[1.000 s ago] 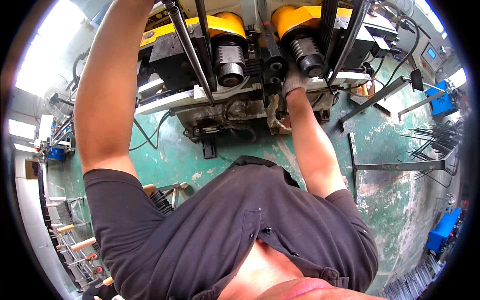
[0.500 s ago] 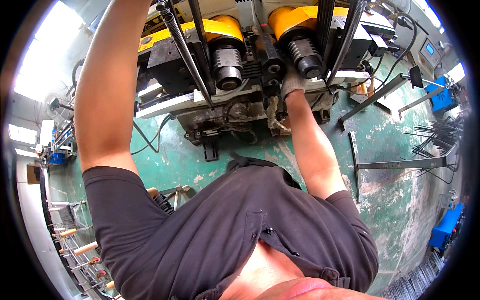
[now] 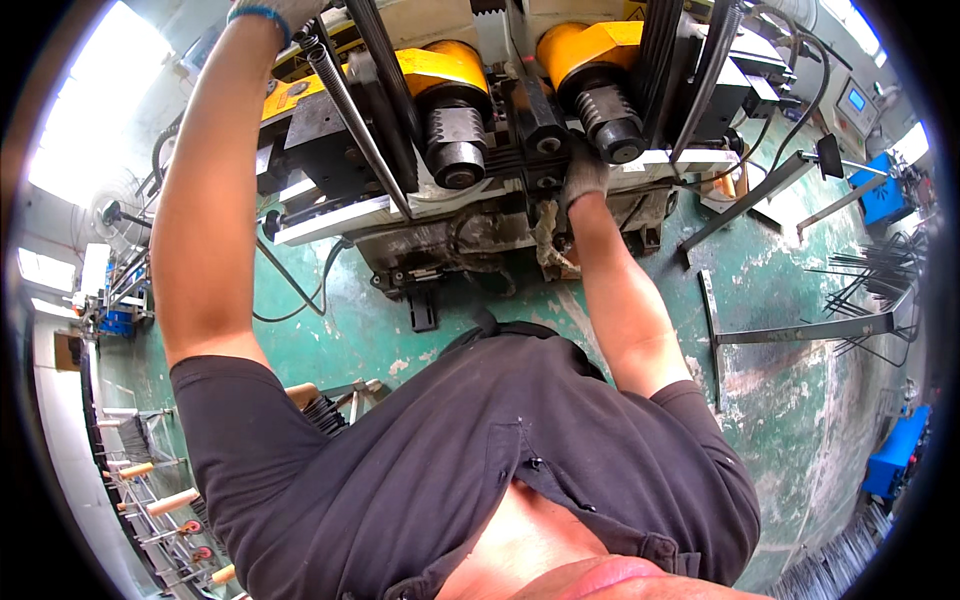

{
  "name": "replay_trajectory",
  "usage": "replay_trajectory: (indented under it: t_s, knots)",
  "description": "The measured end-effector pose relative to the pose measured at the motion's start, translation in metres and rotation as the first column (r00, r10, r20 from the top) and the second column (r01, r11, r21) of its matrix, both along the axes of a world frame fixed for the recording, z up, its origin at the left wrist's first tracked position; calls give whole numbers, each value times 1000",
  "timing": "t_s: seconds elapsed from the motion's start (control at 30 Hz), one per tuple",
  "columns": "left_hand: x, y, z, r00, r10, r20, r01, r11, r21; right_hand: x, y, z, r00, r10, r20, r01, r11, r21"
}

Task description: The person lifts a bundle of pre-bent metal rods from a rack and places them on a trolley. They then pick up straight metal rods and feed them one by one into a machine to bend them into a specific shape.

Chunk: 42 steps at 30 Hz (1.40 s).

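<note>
My left hand (image 3: 278, 10) reaches up to the top edge of the view, in a pale glove with a blue cuff. Its fingers are cut off by the frame, close to the upper end of a long coil spring (image 3: 330, 75) on the machine. Lower and to the right, my gloved right hand (image 3: 584, 178) is at the middle of the machine, beside a black block with round bolt heads (image 3: 547, 145). Its fingers are hidden behind the wrist and machine parts, so any hold cannot be made out. Two dark ridged cylinders (image 3: 458, 140) under yellow housings (image 3: 445, 66) flank the block.
A tan rag-like strip (image 3: 550, 235) hangs below the block. Hoses (image 3: 325, 275) loop down at the left. On the right are a steel stand (image 3: 750, 205), a frame with thin black rods (image 3: 865, 285) and a control screen (image 3: 857, 100). Racks with rollers (image 3: 165, 500) stand at lower left.
My left hand has come into view at the top edge. The rods at the machine's left and right sit slightly farther apart. My right hand stays near the central block.
</note>
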<state>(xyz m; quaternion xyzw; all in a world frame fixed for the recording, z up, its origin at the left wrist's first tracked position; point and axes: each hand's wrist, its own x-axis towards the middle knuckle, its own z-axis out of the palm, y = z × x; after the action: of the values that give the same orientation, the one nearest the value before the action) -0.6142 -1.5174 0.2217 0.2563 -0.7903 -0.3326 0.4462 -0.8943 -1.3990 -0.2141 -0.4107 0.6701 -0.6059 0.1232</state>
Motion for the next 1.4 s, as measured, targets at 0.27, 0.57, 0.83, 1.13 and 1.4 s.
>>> replay_trajectory:
  t_s: [0.27,0.57,0.83,1.13,1.4]
  knots:
    - [25,81,24,947,200,250,-145,965,-219,12,-11,-25,987,66,149,-62,998,-34]
    - [32,54,28,835,310,454,-19,842,-539,21,-7,-4,836,143,529,14,960,-280]
    - [9,90,18,935,282,217,-217,935,-280,27,-4,3,896,91,435,5,977,-214]
    - [24,62,23,896,276,347,-222,957,-187,32,-3,3,931,-6,365,25,999,-46]
    - [11,66,23,911,273,308,-229,958,-170,35,0,12,932,-42,360,81,992,-93]
